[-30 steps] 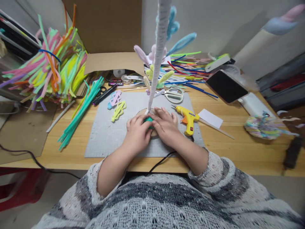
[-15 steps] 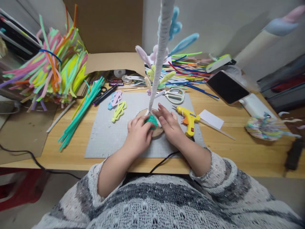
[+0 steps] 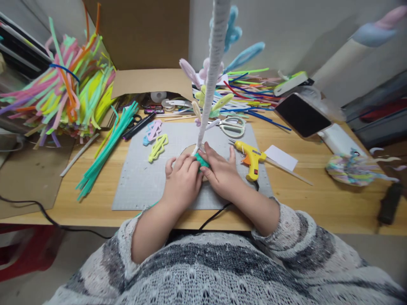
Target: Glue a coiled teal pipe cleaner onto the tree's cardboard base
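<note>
A green pipe-cleaner coil lies low against the round wooden base, at the foot of a tall stem wrapped in white. My left hand has its fingers closed on the coil's left side. From the right, my right hand pinches it between thumb and fingers. Both hands cover most of the base. Pastel pipe-cleaner flowers and leaves, among them a blue leaf loop, stick out from the stem. Beneath everything is a grey cutting mat.
A yellow glue gun lies right of my hands, below the scissors. Yellow pipe-cleaner shapes and green pipe cleaners lie left. Further back are a phone and a large pipe-cleaner bundle.
My right hand has moved left and closed in on the green coil. The left hand has shifted slightly, still at the coil, and less of the coil and base now shows.
</note>
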### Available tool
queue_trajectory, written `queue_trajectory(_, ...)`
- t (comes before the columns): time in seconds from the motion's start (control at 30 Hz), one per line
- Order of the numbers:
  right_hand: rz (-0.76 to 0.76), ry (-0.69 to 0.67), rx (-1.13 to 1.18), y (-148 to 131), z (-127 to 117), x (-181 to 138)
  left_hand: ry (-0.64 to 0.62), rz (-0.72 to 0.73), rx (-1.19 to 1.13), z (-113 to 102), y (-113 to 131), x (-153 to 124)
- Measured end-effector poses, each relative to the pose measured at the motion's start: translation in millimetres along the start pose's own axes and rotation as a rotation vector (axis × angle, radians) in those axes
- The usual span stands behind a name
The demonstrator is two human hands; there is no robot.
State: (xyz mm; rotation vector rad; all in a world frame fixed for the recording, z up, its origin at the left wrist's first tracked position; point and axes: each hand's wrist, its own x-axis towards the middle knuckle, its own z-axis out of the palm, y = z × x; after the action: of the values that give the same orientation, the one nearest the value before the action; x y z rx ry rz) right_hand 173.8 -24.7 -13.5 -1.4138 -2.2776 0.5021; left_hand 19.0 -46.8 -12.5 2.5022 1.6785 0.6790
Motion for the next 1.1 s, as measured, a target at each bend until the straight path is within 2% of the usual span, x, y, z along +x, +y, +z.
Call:
queue_trajectory(0.2, -0.012, -0.018, -0.077, -3.9, -0.1, 0.8, 0.012, 0.035, 0.039, -0.2, 0.9, -1.8)
queue_trajectory(0.57, -0.048, -0.082, -0.208, -7.2, -0.9, 0.3, -0.131, 0.007, -0.013, -5.0, -2.6, 2.1)
queue_trajectory(1.1, -0.056, -0.046, -0.212, -7.3, -0.1, -2.1, -0.109, 0.007, -0.015, -3.6, -3.1, 1.5)
